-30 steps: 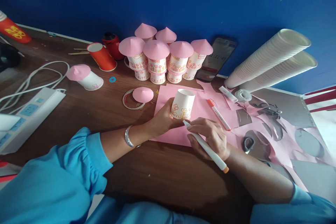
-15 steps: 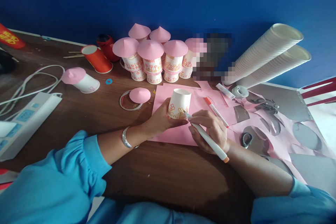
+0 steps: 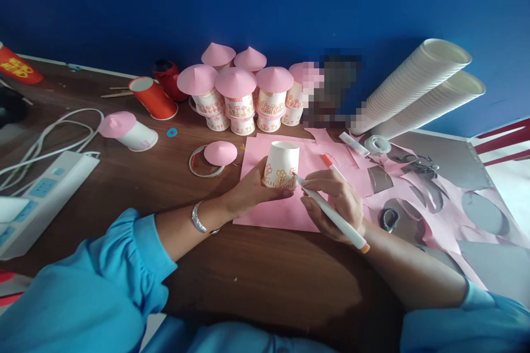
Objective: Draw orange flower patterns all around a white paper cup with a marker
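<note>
An upside-down white paper cup (image 3: 282, 161) with orange and pink flower drawings stands on a pink paper sheet (image 3: 273, 212). My left hand (image 3: 252, 190) is wrapped round the cup's lower rim from the left. My right hand (image 3: 337, 204) grips a white marker with an orange end (image 3: 331, 213), its tip touching the cup's right side near the rim. A second orange-capped marker (image 3: 331, 164) lies on the pink paper just behind my right hand.
Several decorated cups with pink cone lids (image 3: 240, 94) stand at the back. A loose pink lid (image 3: 220, 153), a tipped lidded cup (image 3: 129, 131), red cups (image 3: 153, 97), a power strip (image 3: 39, 198), two sleeves of white cups (image 3: 418, 88), a tape roll (image 3: 377, 144), scissors (image 3: 422, 165) and paper scraps surround them.
The marker tip has risen from the cup's base to its right side. Both hands and the cup shifted slightly with the view.
</note>
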`<state>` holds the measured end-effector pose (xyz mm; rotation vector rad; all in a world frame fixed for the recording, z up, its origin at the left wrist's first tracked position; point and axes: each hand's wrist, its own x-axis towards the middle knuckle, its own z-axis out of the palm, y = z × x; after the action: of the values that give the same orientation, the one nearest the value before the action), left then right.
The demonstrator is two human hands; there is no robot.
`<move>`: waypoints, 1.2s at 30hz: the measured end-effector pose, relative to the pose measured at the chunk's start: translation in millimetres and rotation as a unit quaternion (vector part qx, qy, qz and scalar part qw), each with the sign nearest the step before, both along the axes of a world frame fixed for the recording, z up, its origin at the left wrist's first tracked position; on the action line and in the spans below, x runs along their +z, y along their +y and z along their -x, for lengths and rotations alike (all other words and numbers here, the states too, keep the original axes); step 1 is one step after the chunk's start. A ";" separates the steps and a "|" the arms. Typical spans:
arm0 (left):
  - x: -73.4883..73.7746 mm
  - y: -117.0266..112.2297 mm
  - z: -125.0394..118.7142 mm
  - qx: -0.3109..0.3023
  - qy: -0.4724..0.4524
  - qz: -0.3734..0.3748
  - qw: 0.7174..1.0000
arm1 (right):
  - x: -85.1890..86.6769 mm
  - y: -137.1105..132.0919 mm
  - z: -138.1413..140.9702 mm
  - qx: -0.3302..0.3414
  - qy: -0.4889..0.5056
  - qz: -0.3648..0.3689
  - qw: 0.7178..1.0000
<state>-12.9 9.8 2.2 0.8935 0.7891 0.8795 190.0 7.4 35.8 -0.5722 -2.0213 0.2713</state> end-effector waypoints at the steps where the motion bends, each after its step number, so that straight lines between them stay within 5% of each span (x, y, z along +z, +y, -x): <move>1: -0.1 0.1 0.1 -0.002 -0.005 0.001 1.000 | -0.1 0.0 -0.6 -0.003 0.006 0.011 1.000; 9: -0.4 2.6 6.2 -0.045 -0.074 -0.008 0.996 | -16.7 7.0 -2.1 -0.024 0.061 0.030 0.997; 16: 6.9 5.8 18.6 -0.064 -0.123 0.048 0.989 | -24.0 24.4 -5.2 -0.021 0.074 0.124 0.989; 25: 24.6 11.6 27.3 -0.053 -0.133 0.091 0.986 | -43.1 40.0 -7.6 -0.052 0.052 0.105 0.992; 30: 41.7 6.2 29.5 -0.034 -0.137 0.076 0.987 | -36.6 37.1 -4.5 -0.048 0.042 0.069 0.996; 36: 54.7 -1.7 41.6 0.036 -0.130 0.010 0.991 | -9.8 28.8 -0.2 -0.032 0.018 0.106 0.994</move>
<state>-54.5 8.1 57.0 0.7176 0.6059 1.0270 190.3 36.2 26.0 -0.7576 -1.9488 0.4570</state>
